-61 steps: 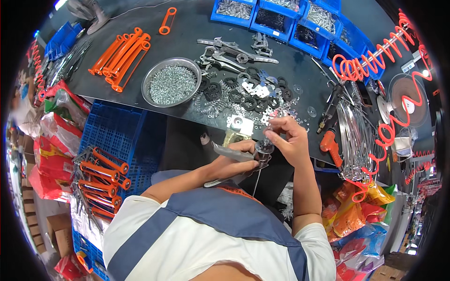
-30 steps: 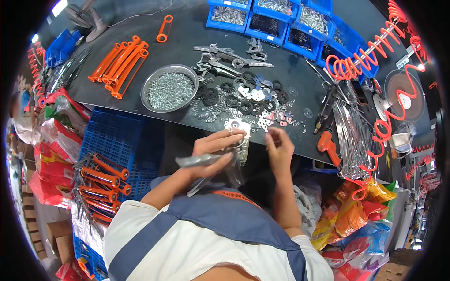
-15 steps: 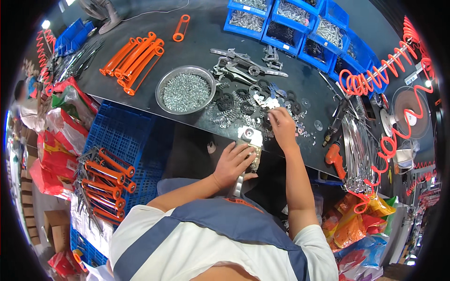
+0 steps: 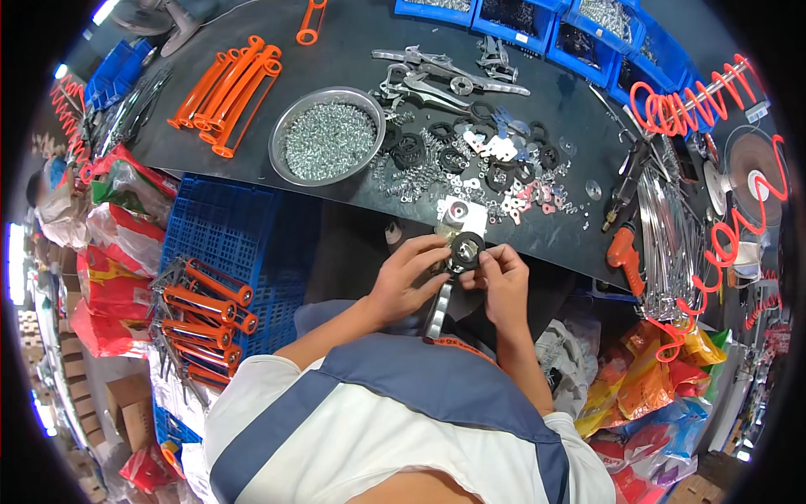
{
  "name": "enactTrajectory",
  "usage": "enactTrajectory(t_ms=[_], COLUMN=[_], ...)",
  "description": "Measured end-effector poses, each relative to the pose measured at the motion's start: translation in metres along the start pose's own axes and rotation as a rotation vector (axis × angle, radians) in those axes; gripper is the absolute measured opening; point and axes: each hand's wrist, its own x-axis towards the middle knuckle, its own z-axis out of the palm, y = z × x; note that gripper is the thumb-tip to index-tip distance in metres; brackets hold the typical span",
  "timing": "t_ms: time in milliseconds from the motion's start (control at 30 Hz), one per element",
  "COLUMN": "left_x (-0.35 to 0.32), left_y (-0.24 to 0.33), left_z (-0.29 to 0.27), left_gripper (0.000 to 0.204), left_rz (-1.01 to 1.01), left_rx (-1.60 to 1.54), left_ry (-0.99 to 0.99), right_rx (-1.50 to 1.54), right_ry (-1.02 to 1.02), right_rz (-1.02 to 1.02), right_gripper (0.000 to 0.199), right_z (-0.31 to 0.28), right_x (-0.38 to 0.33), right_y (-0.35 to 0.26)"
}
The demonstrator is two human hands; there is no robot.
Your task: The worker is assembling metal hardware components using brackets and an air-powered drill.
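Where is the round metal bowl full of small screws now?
In the head view, the metal bowl stands on the dark table, upper left of both hands, between the orange handles and the black rings.

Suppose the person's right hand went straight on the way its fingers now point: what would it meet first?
The right hand points left at the black round part pinched at its fingertips; just beyond, probably the left hand, though depth is unclear.
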Motion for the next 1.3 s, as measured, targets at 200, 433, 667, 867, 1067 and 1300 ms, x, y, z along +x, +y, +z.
enactTrajectory(t_ms=[200,433,667,867,1067,1300], left_x=[0.008,0.005,0.003,0.001,0.004,0.006], left_y=[-0.007,-0.012,-0.021,-0.023,-0.016,-0.009], left_z=[0.013,0.018,0.017,0.019,0.021,0.015], left_gripper=[0.025,0.020,0.028,0.032,0.033,0.046], left_rz=[-0.057,0.064,0.050,0.019,0.029,-0.031], left_rx=[0.026,0.219,0.263,0.251,0.261,0.298], left_ry=[0.016,0.021,-0.018,-0.021,0.001,-0.084], right_rx=[-0.475,-0.892,-0.403,-0.252,-0.607,-1.181], right_ry=[0.062,0.052,0.061,-0.017,-0.054,0.388], right_rz=[-0.104,-0.206,-0.092,-0.028,-0.186,-0.705], right_gripper=[0.022,0.035,0.029,0.030,0.021,0.013], right_z=[0.001,-0.002,-0.021,-0.023,-0.040,-0.060], right_x=[-0.013,-0.005,0.007,0.013,0.040,0.149], right_y=[0.014,-0.001,0.029,0.029,-0.004,-0.069])
